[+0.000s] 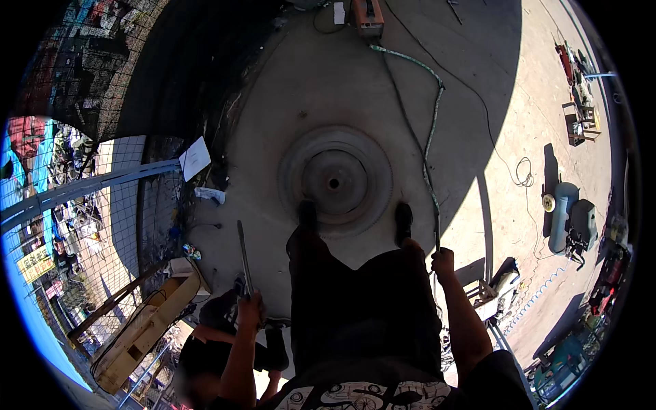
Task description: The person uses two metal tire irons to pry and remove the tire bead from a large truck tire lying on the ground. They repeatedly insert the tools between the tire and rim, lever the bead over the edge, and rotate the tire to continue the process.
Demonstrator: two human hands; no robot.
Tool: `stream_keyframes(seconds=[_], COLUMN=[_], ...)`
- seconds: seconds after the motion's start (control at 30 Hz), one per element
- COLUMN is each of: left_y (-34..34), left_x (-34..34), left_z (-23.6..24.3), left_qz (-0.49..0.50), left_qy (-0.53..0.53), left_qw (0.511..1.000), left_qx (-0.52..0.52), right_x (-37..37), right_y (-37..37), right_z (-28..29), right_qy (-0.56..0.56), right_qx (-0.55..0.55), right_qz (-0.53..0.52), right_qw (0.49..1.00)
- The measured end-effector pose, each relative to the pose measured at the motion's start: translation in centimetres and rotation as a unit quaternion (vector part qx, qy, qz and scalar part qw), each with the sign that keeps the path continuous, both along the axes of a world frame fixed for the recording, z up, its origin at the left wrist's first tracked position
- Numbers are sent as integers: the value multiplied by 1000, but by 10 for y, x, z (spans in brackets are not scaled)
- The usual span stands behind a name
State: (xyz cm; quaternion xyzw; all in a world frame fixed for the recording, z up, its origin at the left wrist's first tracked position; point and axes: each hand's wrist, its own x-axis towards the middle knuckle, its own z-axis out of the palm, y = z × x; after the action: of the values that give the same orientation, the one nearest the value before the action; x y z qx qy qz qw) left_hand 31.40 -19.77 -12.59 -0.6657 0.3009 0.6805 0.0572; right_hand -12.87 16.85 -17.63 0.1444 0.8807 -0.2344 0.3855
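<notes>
A large round metal disc [335, 147] with concentric rings, a toothed-looking rim and a dark centre hole lies flat on the concrete before me. My left shoe [307, 213] is at its near edge and my right shoe [403, 222] stands just right of it. Off to the left, my left hand [251, 309] is closed round a long metal bar [244, 256], which points up and away. My right hand [443, 263] is closed on a thin, rod-like piece [437, 232]. That piece lines up with a greenish cable [436, 123]; whether they join, I cannot tell.
An orange box-shaped machine [369, 20] at the far side has cables running from it. Another person [212, 348] crouches close by my left arm. A long yellowish metal beam [147, 328] lies at the lower left. On the right stands a blue-green tank [562, 215].
</notes>
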Motion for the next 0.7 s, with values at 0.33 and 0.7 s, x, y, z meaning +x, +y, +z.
stream_keyframes(seconds=[0.33, 0.7], left_y=[252, 299], left_x=[-199, -131], left_z=[-142, -370], left_qz=[75, 220], left_qy=[-27, -35], left_qw=[995, 974], left_qx=[59, 48], right_x=[59, 143], right_y=[-42, -46], right_z=[-78, -289], right_qy=[-262, -469], right_qx=[-182, -173], right_qz=[162, 344], right_qw=[934, 795])
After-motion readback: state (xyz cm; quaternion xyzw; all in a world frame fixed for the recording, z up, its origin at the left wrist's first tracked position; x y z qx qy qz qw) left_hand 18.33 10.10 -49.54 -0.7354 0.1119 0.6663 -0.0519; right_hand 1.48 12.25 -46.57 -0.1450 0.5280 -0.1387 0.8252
